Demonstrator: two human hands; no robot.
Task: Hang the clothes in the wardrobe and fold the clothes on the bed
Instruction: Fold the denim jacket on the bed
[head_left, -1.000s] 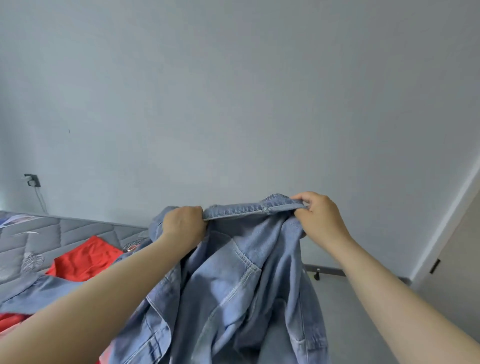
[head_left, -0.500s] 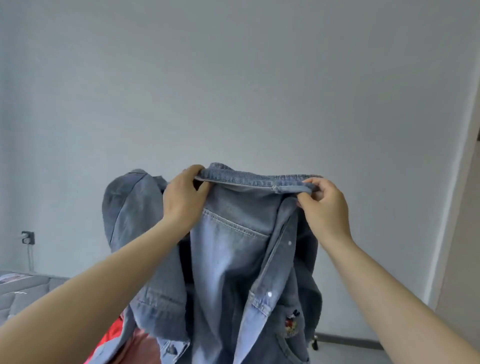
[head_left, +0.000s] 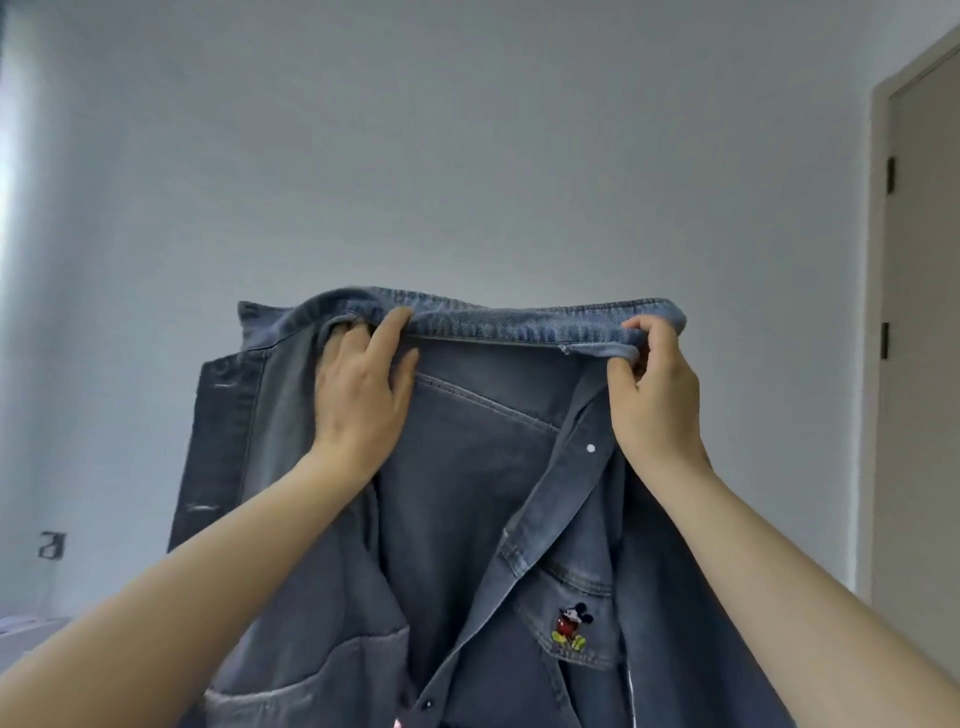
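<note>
While my left fingers (head_left: 358, 345) and right fingers (head_left: 647, 330) are pinching its ridged collar (head_left: 519, 328), the denim jacket (head_left: 457, 467) (creased) is hanging.

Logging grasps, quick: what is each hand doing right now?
Left hand: grips the denim jacket at its collar.
Right hand: pinches the collar's other end.

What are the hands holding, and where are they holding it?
A denim jacket, held up by its collar: the left hand grips one end, the right hand pinches the other.
</note>
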